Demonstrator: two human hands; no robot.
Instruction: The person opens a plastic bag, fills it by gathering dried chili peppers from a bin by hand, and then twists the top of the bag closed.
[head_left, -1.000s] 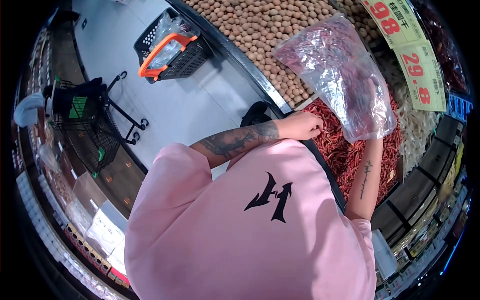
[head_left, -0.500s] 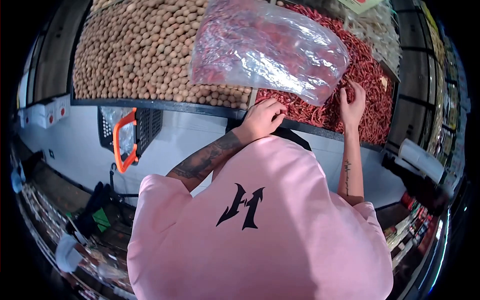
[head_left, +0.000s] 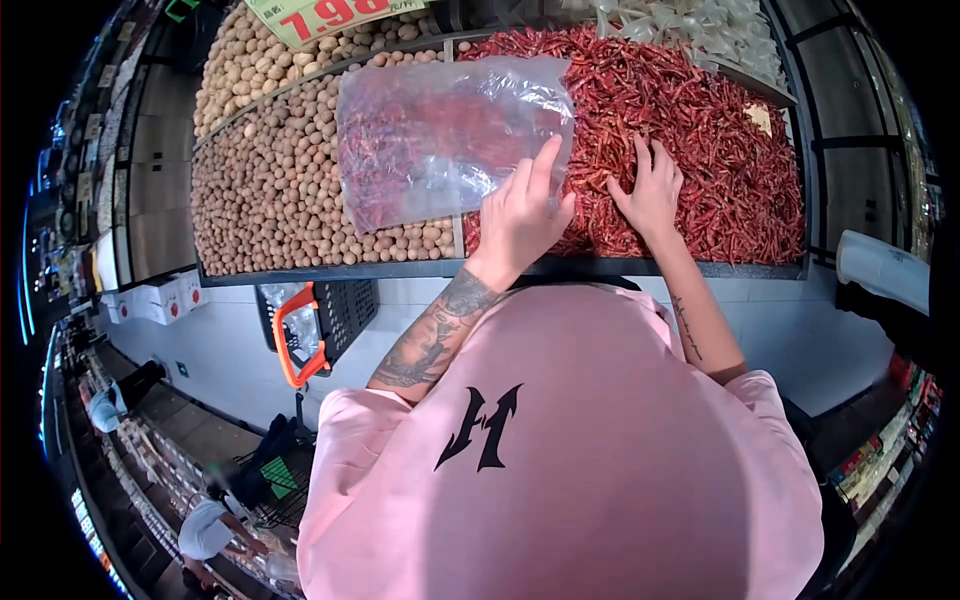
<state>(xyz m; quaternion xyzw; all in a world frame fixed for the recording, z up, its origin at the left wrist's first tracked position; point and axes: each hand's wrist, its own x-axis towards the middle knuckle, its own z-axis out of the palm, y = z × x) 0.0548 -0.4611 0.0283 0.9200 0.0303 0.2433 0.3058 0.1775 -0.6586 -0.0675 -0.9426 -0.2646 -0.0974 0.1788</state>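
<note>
Left fingers point(head_left: 543, 168) touch a floppy clear plastic bag point(head_left: 395, 180), grip unclear. Empty right fingers point(head_left: 643, 155) spread wide over dried red chilies point(head_left: 725, 170); press softly.

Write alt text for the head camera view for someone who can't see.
A person's left hand is at the edge of a clear plastic bag with red contents; their right hand spreads its fingers over loose red chilies. The bag overlaps small round brown produce; an orange-handled black basket sits below.

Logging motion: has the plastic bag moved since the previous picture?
Yes, leftward: against the divider, the plastic bag now covers less of the red chilies and more of the round produce.
</note>
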